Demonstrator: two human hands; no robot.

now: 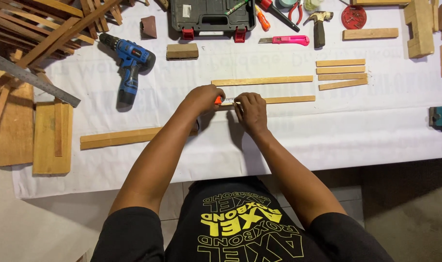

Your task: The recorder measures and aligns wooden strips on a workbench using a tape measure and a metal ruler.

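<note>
Thin pale wooden strip (pixel 279 100) under left hand (pixel 203 99) and right hand (pixel 250 111)

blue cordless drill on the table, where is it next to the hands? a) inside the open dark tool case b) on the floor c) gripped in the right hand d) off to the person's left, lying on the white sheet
d: the blue cordless drill lies on the white sheet, out to the left of the left hand and right hand, which both rest on a thin wooden strip.
</note>
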